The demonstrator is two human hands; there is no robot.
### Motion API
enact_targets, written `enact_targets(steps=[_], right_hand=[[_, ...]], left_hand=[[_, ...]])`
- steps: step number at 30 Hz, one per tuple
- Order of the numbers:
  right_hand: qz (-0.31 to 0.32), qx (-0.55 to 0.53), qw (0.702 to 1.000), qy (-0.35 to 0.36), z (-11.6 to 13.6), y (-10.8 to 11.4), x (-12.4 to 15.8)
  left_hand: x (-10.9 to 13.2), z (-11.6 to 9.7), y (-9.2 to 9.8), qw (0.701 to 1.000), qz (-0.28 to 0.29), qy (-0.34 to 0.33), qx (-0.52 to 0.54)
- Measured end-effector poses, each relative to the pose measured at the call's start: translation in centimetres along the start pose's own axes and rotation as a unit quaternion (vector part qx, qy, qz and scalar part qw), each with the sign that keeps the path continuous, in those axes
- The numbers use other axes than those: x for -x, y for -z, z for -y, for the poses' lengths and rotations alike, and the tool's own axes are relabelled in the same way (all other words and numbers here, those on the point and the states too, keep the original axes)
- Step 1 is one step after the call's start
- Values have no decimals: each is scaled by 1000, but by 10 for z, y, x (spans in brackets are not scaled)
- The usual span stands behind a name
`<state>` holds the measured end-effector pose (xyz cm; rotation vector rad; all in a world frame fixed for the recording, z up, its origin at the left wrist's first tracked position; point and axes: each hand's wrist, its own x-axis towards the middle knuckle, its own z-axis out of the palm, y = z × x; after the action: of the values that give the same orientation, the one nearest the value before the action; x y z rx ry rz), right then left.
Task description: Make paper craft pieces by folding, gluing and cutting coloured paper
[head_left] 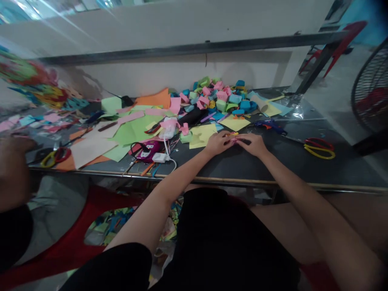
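My left hand [217, 142] and my right hand [254, 144] rest together on the dark table [273, 161], fingertips meeting. Between them they pinch a small coloured paper piece [233, 137], yellow and pink, too small to make out in detail. Both hands' fingers are curled around it. A yellow paper sheet [202, 135] lies just left of my left hand. Behind the hands sits a heap of folded paper pieces [220, 97] in blue, pink and green.
Yellow and red scissors [319, 147] lie at the right. A blue glue gun [269, 125] lies behind my right hand. Loose coloured sheets [127, 129], a pink device with a white charger [151, 152] and more scissors [54, 157] lie left. Another person's arm [13, 169] is at the far left.
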<state>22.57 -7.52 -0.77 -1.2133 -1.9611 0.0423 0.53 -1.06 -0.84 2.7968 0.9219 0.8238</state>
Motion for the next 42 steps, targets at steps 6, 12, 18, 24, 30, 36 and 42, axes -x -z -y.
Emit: enact_targets(steps=[6, 12, 18, 24, 30, 36, 42], right_hand=[[35, -34, 997, -53, -2, 1, 3], [42, -14, 998, -41, 5, 4, -6], [31, 7, 997, -75, 7, -4, -10], [48, -17, 997, -57, -1, -14, -5], [38, -37, 998, -15, 2, -14, -7], [21, -15, 1000, -15, -1, -16, -5], [-3, 14, 999, -29, -7, -18, -5]], left_hand=[[2, -1, 0, 1000, 1, 26, 13], [7, -1, 9, 998, 40, 12, 52], [11, 1, 10, 997, 26, 51, 59], [7, 14, 2, 995, 10, 32, 95], [4, 25, -5, 991, -20, -16, 131], [2, 29, -7, 989, -22, -41, 141], [1, 33, -16, 992, -36, -35, 112]])
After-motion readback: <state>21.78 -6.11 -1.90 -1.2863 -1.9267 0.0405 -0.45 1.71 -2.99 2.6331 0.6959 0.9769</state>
